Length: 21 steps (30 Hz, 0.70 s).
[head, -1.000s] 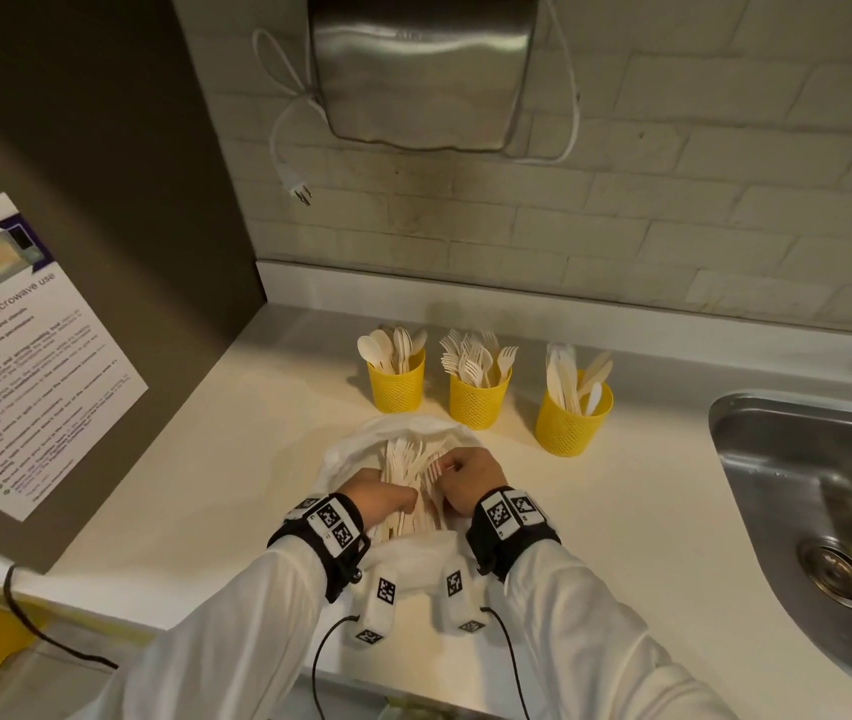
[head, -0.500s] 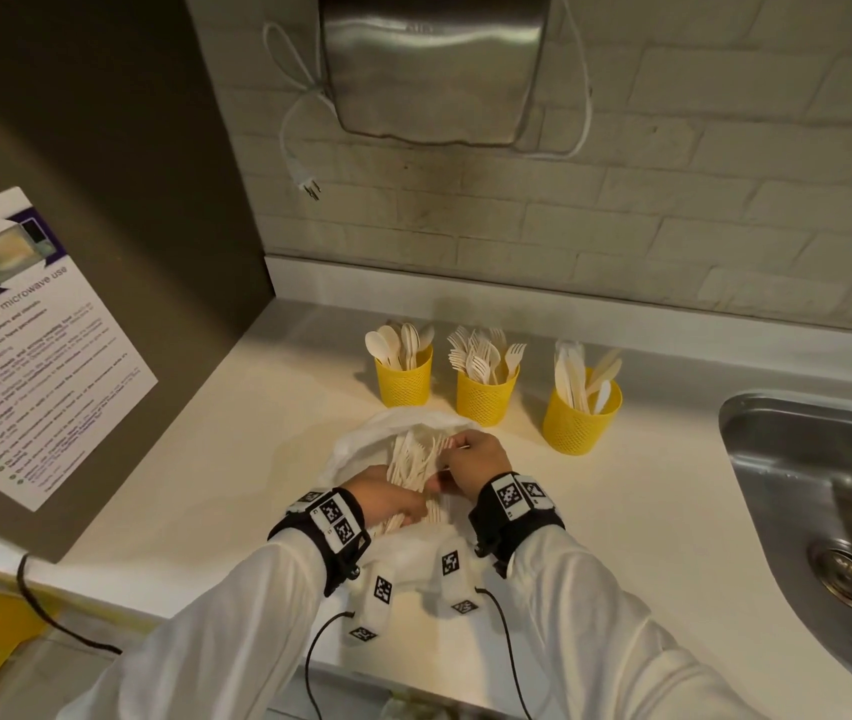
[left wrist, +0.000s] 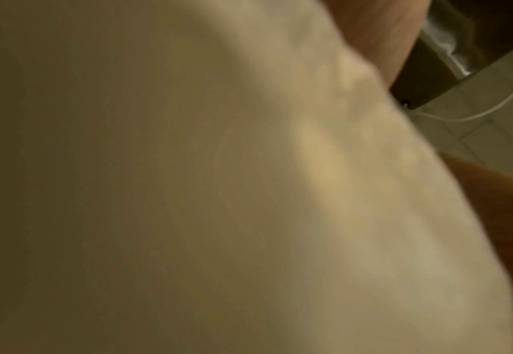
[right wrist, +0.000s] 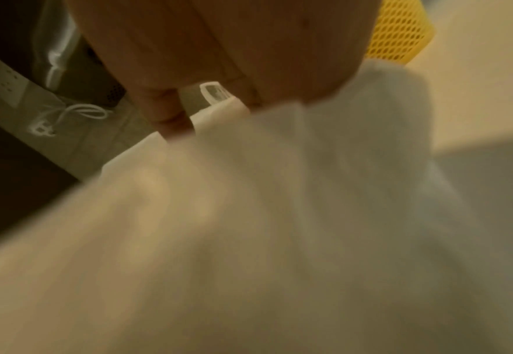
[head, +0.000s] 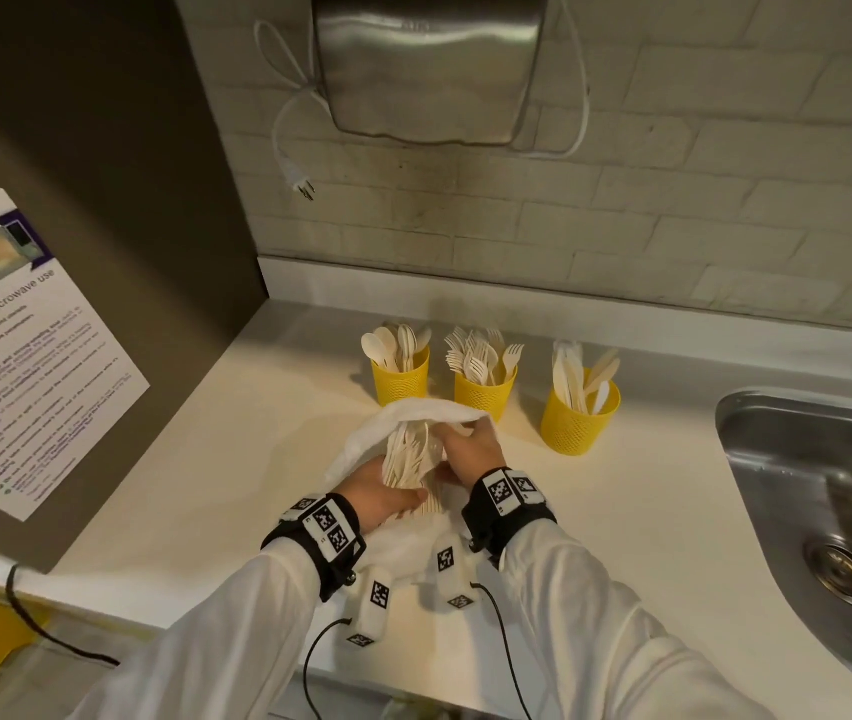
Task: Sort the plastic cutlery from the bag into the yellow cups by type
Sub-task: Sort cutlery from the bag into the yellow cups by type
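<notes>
Bundle of cutlery (head: pixel 406 459), forks with perhaps other types mixed in, half out of white bag (head: pixel 361 449), just in front of middle cup (head: pixel 483 394); cradled from below by left hand (head: pixel 380 493), fingers curled under; pinched near the tines by right hand (head: pixel 470 449). Risks: bundle fanning and spilling onto surface (head: pixel 257 459); bag dragged against middle cup, tipping it; stray type dropped among forks.

A white bag (head: pixel 361 449) lies open on the tabletop, holding a bundle of pale cutlery (head: pixel 406 459). Behind it stand three yellow cups (head: pixel 483 394): spoons, forks, knives.
</notes>
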Motion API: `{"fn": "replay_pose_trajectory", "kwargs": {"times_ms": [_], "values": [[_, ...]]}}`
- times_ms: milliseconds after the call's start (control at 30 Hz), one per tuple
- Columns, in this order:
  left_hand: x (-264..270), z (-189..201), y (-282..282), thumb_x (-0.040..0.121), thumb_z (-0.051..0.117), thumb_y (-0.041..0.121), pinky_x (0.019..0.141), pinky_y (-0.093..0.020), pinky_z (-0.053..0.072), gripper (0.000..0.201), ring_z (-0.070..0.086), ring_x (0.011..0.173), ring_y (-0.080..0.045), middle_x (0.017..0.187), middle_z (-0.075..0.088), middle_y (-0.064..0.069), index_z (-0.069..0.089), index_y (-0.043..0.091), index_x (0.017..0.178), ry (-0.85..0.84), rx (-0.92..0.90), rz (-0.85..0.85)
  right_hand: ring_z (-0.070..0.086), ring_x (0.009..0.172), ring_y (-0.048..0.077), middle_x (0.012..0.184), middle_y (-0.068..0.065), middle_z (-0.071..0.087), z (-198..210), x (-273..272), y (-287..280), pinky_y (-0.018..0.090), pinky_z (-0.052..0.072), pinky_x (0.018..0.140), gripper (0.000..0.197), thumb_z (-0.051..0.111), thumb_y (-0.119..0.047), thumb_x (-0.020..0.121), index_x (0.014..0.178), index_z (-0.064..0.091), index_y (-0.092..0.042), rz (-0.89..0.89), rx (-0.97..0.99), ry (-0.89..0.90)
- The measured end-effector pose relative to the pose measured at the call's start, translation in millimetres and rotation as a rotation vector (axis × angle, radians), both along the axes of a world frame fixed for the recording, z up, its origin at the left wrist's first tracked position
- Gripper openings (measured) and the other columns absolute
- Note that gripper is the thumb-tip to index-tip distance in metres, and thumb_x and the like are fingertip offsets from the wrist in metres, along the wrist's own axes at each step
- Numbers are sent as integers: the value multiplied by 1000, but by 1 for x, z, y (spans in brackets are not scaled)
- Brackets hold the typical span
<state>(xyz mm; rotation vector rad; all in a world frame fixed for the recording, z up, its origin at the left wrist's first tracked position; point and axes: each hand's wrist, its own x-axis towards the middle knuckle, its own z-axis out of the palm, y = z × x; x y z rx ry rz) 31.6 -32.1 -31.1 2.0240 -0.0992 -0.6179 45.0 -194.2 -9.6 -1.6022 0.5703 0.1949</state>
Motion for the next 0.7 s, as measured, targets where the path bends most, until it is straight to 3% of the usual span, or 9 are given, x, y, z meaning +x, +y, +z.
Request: {"fn": "replay_pose_trajectory", "kwargs": {"times_ms": [67,133,167,233,300,400,467,567,700], "values": [[-1,3,2,88,80,27,94,-34,56,31,71,97,-14,105,77,5,69,30,117,11,-7,-14,64,112,32,129,6,59,2,5,2,51,63,80,86,77,-59,67,137,47,-19,-55,-16,-11],[-3,4,4,80,83,41,103,-34,51,48,68,111,-9,118,75,11,68,35,125,27,-23,-45,60,122,33,136,10,59,0,9,4,51,58,94,104,69,-71,56,141,50,-15,-99,-85,-12],[-4,6,4,75,83,48,105,-33,49,55,67,115,-7,120,74,15,68,37,126,29,-21,-73,61,120,32,132,10,64,7,7,6,49,55,98,97,66,-71,58,135,58,-14,-100,-86,-15],[-5,5,4,66,82,56,106,-34,48,61,66,114,-6,119,74,18,69,41,124,13,3,-98,68,104,28,108,8,74,20,0,9,42,54,97,51,68,-58,79,105,73,-15,-62,-80,-45],[-5,8,1,66,83,47,100,-36,53,54,70,106,-10,111,77,15,72,39,118,6,17,-73,70,96,28,90,5,74,24,-2,9,36,54,90,26,67,-42,91,82,73,-19,20,-97,-77],[-7,12,-6,73,83,18,83,-32,57,30,73,88,-17,91,79,6,75,28,101,-14,12,8,68,87,21,87,3,74,21,-3,13,26,51,74,19,66,-31,92,89,74,-13,116,-174,-185],[-7,10,-9,71,83,16,76,-31,55,21,71,78,-18,79,78,3,74,24,89,-25,22,38,63,79,16,81,-3,69,24,-4,14,23,44,67,18,66,-31,92,88,68,-14,139,-195,-213],[-9,11,-12,72,81,15,71,-30,54,14,66,69,-16,69,73,5,71,23,78,-61,40,37,61,76,15,81,-3,66,27,-4,10,30,48,73,25,64,-41,95,89,62,-17,97,-188,-269],[-11,21,-20,78,80,12,71,-32,55,19,66,74,-15,75,71,6,67,25,83,-137,62,49,66,97,7,111,-10,73,32,-8,12,25,53,88,24,56,-38,95,113,73,-36,129,-208,-416]]}}
